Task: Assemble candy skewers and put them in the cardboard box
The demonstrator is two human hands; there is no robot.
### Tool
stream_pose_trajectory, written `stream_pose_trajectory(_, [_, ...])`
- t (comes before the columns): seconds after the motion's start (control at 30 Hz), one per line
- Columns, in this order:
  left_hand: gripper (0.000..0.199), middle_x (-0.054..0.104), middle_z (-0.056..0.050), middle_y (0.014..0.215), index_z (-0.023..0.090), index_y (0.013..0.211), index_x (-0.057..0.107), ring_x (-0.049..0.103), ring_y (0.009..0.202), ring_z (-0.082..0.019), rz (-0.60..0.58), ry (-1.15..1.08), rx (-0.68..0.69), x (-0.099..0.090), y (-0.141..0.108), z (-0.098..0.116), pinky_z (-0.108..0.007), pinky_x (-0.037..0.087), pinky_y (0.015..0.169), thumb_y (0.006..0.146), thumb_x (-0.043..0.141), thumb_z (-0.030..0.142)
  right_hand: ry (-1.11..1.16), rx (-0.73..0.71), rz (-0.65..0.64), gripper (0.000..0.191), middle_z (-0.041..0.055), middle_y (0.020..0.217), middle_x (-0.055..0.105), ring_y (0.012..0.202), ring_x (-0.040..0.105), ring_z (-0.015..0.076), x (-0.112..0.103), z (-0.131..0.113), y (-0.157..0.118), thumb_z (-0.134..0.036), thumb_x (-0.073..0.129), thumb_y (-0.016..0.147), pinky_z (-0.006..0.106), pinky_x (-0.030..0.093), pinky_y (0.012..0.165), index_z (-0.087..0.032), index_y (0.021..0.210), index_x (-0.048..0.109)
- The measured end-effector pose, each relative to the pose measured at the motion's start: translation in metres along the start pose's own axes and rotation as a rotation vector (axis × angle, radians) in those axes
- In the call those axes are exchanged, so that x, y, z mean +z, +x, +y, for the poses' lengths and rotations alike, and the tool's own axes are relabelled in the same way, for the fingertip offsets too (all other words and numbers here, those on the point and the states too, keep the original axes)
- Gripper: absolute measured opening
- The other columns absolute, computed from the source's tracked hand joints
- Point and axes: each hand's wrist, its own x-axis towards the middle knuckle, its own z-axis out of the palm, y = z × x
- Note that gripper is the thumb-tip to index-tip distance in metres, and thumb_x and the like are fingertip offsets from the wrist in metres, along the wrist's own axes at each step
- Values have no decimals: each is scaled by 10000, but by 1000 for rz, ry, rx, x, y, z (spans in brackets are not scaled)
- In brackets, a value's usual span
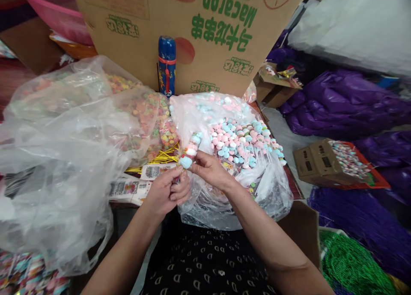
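A wrapped candy skewer in blue, white, pink and red stands tilted in front of me. My left hand is closed round its lower end. The fingers of my right hand touch the skewer's lower right side, pressed together; their tips are partly hidden behind it. Beneath and to the right lies a clear plastic bag of pink, blue and white candies on sticks. Yellow twist ties and printed white wrappers lie just left of my hands.
Large clear bags of coloured gummies cover the left side. A blue bottle stands before a big cardboard box. To the right are a small carton of candy sticks, purple bags and green strands.
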Motion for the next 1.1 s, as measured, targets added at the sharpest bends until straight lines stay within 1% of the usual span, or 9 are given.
stream_pose_trajectory(0.1, [404,196,129,442,174,625,573,134,330,-35,-147,-96,-112,-1,0,-4,-168,368,338,822,802,442,148,9,-220,435,55,1190,776,1075,709,180,-14,-4,-3,-535,785,858,333,532,1022,-217,1154,769])
stream_pose_trajectory(0.17, [391,186,128,443,172,625,583,122,328,-40,-191,-141,-151,0,1,-6,-171,384,340,841,787,425,181,52,-290,425,46,1099,804,1038,725,185,-20,-2,-4,-568,789,849,357,523,1053,-209,1075,811])
stream_pose_trajectory(0.27, [361,188,125,448,162,642,617,120,335,-44,-194,-160,-150,1,5,-8,-170,413,357,869,764,401,217,108,-190,442,19,914,816,896,736,183,-22,8,-5,-599,868,741,361,554,987,-201,932,842])
stream_pose_trajectory(0.43, [325,194,122,465,161,667,628,111,352,-48,-158,-140,-108,0,11,-5,-167,427,370,890,741,369,270,134,-23,428,1,827,799,792,705,163,-16,19,-4,-587,911,683,329,566,878,-205,864,839])
stream_pose_trajectory(0.67, [400,139,116,427,184,588,520,118,314,-54,-225,-91,-162,-4,12,-3,-187,404,340,928,639,357,247,103,-228,442,17,888,816,888,726,177,-24,16,0,-603,878,724,365,555,977,-206,914,837])
stream_pose_trajectory(0.77, [454,133,105,424,189,575,516,125,305,-60,-182,-53,-173,-1,12,-4,-198,385,327,989,540,374,275,96,-130,402,6,863,803,865,721,174,-22,20,-2,-556,919,681,351,572,936,-211,862,820])
stream_pose_trajectory(0.9, [513,170,98,440,188,596,538,152,302,-56,11,-6,-142,6,18,-4,-192,343,322,1049,487,422,145,83,86,311,-13,823,742,821,665,152,-12,27,-2,-511,834,800,314,561,844,-211,833,757])
stream_pose_trajectory(1.0, [486,220,105,442,180,636,555,208,314,-45,166,42,-9,9,27,-5,-171,329,345,1020,582,477,-138,6,263,274,-12,770,689,775,620,145,-2,27,-2,-435,732,912,290,531,782,-203,776,683])
stream_pose_trajectory(1.1, [469,266,110,439,185,661,556,255,332,-48,257,110,160,6,34,-8,-176,344,367,972,655,523,-378,-133,366,219,13,826,715,806,636,158,6,24,-4,-337,649,973,300,524,819,-212,795,673])
